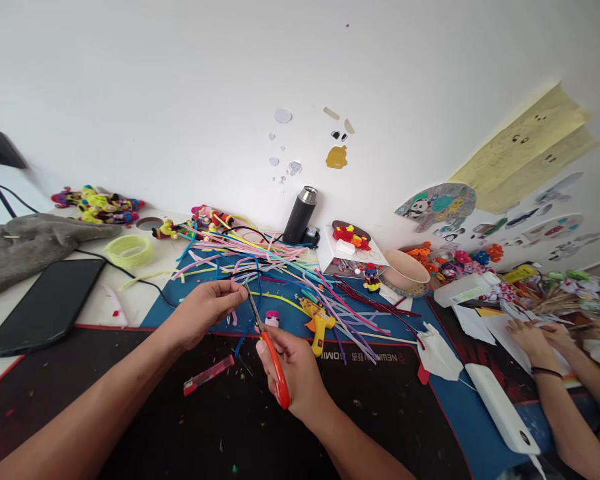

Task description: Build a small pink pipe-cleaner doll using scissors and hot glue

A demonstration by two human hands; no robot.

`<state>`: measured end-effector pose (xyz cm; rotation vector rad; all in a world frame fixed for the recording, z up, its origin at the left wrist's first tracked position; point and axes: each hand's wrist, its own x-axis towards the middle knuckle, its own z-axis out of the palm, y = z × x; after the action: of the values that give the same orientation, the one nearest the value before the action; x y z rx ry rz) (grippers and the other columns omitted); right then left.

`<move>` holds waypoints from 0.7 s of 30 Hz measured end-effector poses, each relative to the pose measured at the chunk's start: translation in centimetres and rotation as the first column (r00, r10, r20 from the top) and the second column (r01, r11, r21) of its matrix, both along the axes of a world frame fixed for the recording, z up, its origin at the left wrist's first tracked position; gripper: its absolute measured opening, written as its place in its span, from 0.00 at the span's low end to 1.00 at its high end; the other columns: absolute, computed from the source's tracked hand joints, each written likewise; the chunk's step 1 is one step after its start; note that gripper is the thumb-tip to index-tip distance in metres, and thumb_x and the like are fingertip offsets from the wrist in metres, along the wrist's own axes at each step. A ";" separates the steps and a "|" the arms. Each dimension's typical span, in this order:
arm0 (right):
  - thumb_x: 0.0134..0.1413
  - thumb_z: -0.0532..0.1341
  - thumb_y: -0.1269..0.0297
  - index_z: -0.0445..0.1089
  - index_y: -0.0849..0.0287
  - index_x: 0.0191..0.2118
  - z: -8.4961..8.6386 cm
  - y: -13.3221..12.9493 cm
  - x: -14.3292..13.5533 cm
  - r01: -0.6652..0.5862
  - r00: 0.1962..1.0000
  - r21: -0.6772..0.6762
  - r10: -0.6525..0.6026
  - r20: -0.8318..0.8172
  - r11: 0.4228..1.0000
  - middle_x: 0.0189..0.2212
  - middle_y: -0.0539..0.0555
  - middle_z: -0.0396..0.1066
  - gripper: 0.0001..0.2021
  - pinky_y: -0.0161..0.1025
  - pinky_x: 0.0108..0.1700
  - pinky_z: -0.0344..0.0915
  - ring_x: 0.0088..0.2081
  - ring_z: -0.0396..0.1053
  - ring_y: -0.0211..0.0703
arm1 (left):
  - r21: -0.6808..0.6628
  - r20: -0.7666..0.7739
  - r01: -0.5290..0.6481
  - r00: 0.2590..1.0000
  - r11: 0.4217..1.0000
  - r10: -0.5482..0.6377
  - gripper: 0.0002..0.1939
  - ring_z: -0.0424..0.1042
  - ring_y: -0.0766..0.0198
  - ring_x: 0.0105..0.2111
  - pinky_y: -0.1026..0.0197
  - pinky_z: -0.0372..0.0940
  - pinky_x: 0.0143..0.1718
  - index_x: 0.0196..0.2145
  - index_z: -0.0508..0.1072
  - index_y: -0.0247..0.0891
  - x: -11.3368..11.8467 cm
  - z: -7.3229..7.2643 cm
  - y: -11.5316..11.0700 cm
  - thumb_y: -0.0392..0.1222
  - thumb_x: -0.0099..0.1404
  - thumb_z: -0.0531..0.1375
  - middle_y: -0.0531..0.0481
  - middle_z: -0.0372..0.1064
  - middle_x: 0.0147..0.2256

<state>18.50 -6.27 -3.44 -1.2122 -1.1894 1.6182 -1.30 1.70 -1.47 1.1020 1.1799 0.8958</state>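
Note:
My right hand (294, 363) is closed around red-handled scissors (276, 363), blades pointing up and away from me. Close to the blade tips, my left hand (211, 310) is pinched; whatever sits between its fingertips is too small to make out. Just past the blades runs a bent blue pipe cleaner (259, 283). A small figure with a pink top (271, 319) lies right beyond my right hand, and a yellow glue gun (321, 327) is to its right. Below my left hand, a red box cutter (209, 375) rests on the black mat (180, 433).
Pipe cleaners (280, 267) in many colours spread across the back. Behind them stand a black thermos (300, 217), a white box (347, 260) and a bowl (405, 270). A phone (45, 303) lies left. At right, another person's hands (535, 343) work near a white device (503, 410).

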 end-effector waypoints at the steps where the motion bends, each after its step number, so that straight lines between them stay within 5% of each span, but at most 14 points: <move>1: 0.55 0.75 0.37 0.83 0.60 0.51 0.0 0.0 0.0 0.003 1.000 -0.011 -0.003 0.008 1.000 0.22 0.43 0.57 0.31 0.33 0.21 0.45 0.20 0.48 0.31 | -0.001 -0.002 0.000 1.000 1.000 0.000 0.30 0.44 0.71 0.20 0.64 0.39 0.22 0.29 0.74 0.40 0.0 0.0 0.0 0.70 0.47 0.74 0.61 0.55 0.20; 21: 0.53 0.76 0.35 0.82 0.61 0.49 0.1 -0.3 0.0 0.014 1.000 -0.039 -0.013 0.014 0.999 0.21 0.43 0.56 0.32 0.33 0.21 0.44 0.20 0.47 0.30 | -0.028 -0.001 0.007 1.000 1.000 -0.007 0.27 0.43 0.70 0.20 0.63 0.38 0.23 0.30 0.75 0.40 0.0 -0.6 0.2 0.66 0.49 0.73 0.61 0.53 0.20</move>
<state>18.55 -6.57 -3.36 -1.2547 -1.1605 1.6326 -1.29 1.87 -2.04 1.0838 1.1853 0.8714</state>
